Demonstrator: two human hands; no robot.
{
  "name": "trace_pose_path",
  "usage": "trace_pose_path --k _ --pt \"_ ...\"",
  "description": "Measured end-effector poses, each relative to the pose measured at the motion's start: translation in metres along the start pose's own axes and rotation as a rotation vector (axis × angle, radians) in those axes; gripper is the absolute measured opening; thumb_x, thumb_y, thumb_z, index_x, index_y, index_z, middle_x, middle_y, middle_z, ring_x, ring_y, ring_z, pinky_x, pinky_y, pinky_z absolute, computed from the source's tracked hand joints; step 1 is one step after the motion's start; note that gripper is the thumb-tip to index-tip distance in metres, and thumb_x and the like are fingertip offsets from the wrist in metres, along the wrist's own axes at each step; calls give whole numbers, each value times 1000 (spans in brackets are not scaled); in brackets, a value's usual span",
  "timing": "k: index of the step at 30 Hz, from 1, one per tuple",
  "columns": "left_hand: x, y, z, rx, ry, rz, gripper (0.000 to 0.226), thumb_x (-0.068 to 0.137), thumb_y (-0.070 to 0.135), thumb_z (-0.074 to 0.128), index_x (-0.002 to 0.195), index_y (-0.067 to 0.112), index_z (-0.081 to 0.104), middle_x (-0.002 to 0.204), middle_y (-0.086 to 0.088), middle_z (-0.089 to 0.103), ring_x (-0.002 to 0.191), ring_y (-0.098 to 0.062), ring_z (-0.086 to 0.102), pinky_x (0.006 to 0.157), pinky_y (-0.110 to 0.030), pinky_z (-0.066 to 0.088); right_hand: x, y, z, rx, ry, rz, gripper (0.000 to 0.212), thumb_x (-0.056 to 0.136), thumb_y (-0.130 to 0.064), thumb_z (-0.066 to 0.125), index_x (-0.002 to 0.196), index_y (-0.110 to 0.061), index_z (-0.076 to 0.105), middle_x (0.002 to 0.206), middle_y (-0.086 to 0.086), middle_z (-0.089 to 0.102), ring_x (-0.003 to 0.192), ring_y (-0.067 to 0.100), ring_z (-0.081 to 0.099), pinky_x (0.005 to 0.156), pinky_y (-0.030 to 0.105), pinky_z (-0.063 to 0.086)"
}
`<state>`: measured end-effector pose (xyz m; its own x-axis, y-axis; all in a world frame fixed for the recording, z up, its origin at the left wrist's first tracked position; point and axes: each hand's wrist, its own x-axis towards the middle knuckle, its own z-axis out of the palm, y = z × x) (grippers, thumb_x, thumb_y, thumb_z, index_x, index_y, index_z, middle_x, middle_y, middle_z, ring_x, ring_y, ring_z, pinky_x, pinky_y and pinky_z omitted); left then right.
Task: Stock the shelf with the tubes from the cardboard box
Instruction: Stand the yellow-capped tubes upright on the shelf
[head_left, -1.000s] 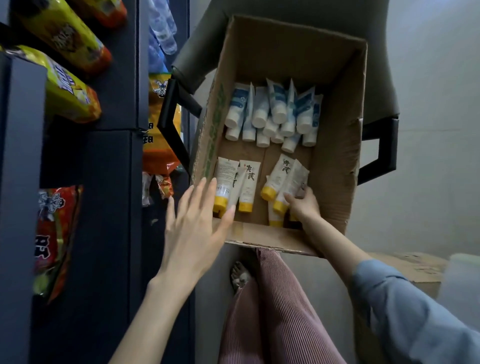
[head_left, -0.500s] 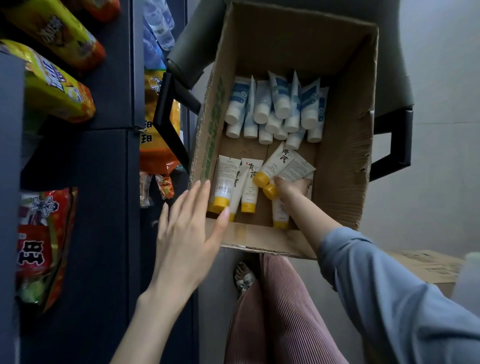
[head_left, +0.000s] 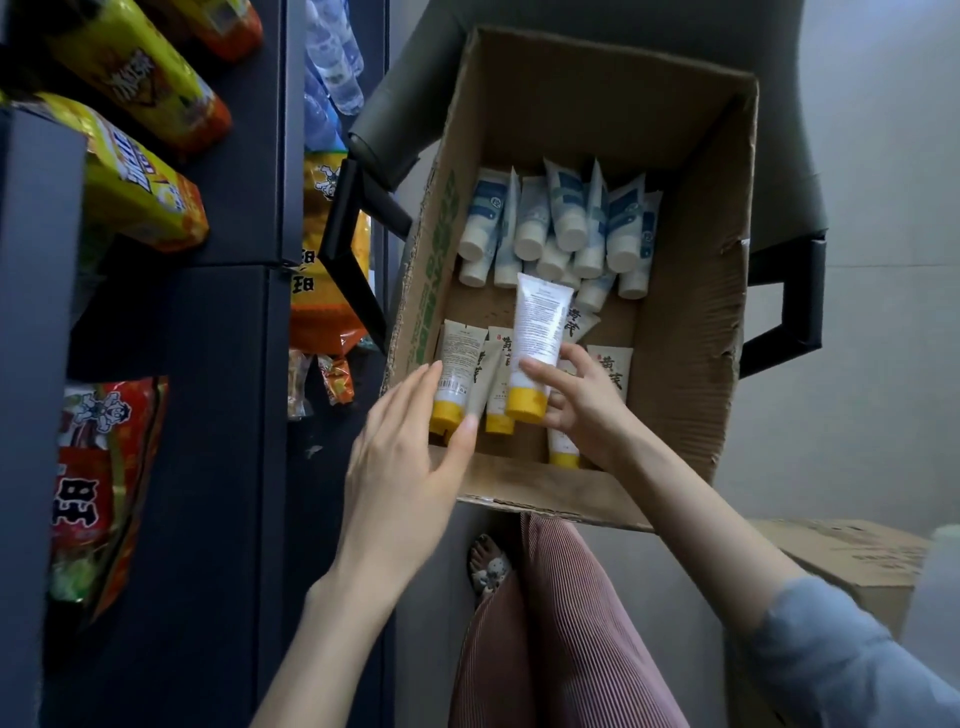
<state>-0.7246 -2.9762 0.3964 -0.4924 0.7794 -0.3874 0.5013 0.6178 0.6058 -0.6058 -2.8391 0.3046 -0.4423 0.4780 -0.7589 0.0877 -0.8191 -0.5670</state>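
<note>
Right hand (head_left: 587, 410) pinches yellow-capped tube (head_left: 537, 343), lifted over near edge of cardboard box (head_left: 691, 332). Left hand (head_left: 410, 462) flat, empty, at near left corner. Blue-white tubes (head_left: 561, 228) fill far end. Shelf (head_left: 223, 338) shows no tubes, view partial: task likely early.

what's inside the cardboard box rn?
Blue-and-white tubes piled at the far end, yellow-capped tubes lying at the near end of the cardboard box. The right grip holds a raised tube and covers the tubes beneath, so their count is unclear.

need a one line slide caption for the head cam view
Right hand holds a yellow-capped tube over the cardboard box; open left hand hovers at its near edge.
</note>
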Motion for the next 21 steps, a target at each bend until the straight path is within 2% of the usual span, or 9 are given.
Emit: trace_pose_path --k 3,6,8,10,13,15,18,21 --pt "4 6 1 -162 5 -64 54 94 42 49 144 28 36 147 12 39 135 -1 27 108 -22 22 -28 -2 13 -9 -155 -94 46 78 -23 72 121 -21 54 108 4 71 91 18 70 64 30 57" --pt "8 10 0 -323 12 -115 50 91 43 53 139 28 46 141 10 48 131 -3 39 110 -28 32 -48 1 25 -149 -170 -269 44 77 -24 75 117 -24 57 111 6 69 98 23 68 69 27 55" --pt "10 14 -1 -426 7 -108 38 91 41 57 128 39 53 131 13 58 121 -1 50 103 -28 40 -55 5 32 -258 -115 -419 40 76 -22 76 111 -21 58 111 7 67 102 28 65 76 37 57" --pt "12 19 -2 -551 -9 -92 25 91 35 60 112 49 57 115 15 67 109 -1 60 94 -26 46 -61 10 39 -360 -56 -529 35 77 -19 75 106 -21 57 108 2 66 100 25 64 82 45 55" --pt "13 24 3 -731 20 -98 21 88 25 65 107 33 64 101 8 73 97 -2 66 79 -15 49 -67 16 47 -518 82 -662 28 77 -22 71 98 -27 53 100 -8 64 92 13 63 75 40 54" --pt "13 28 6 -798 62 -112 20 84 24 68 103 30 64 95 8 74 92 -2 68 73 -12 49 -69 18 51 -642 175 -754 29 76 -22 69 97 -29 50 99 -9 61 90 11 61 70 41 53" --pt "14 30 10 -931 56 -141 27 79 27 68 105 25 63 94 8 74 90 -7 70 72 -17 52 -71 17 51 -740 241 -827 37 75 -22 70 103 -31 47 101 -9 58 90 9 59 68 38 52" --pt "15 25 9 -1073 24 -189 34 80 28 62 113 20 61 102 -3 71 92 -16 70 69 -24 55 -72 16 48 -699 168 -786 49 74 -27 76 114 -29 47 110 -11 58 97 7 59 76 33 52"
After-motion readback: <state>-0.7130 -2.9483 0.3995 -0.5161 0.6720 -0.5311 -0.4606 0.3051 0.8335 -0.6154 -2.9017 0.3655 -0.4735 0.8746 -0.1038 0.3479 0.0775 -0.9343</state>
